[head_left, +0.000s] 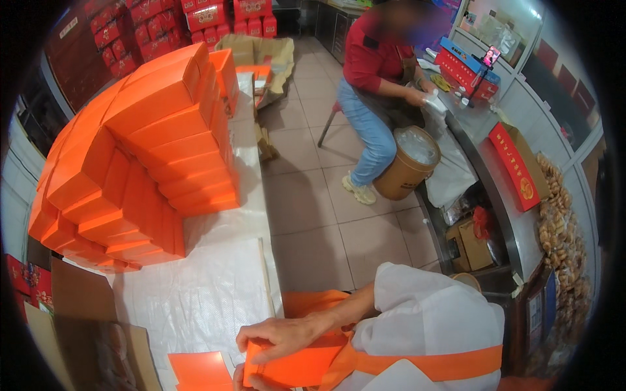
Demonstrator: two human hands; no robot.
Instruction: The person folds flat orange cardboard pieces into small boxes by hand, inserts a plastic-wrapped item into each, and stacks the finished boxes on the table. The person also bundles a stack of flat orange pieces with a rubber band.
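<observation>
An orange cardboard box (297,365) lies at the lower edge, in front of my orange apron. My right hand (283,335) reaches over it from the right, its fingers bent round the box's upper left corner. At the lower edge my left hand (246,381) shows only in part, its fingers pressed on the box's left side; the picture's edge cuts off the rest. Just left of my hands lies a flat orange card piece (199,371) on the white-covered table (195,287).
A tall stack of orange boxes (150,150) fills the table's far left. A brown open carton (81,293) stands at the left. Across the tiled floor a co-worker (375,85) sits at a steel counter (486,163), beside a brown drum (407,163). Bagged goods (561,228) line the right.
</observation>
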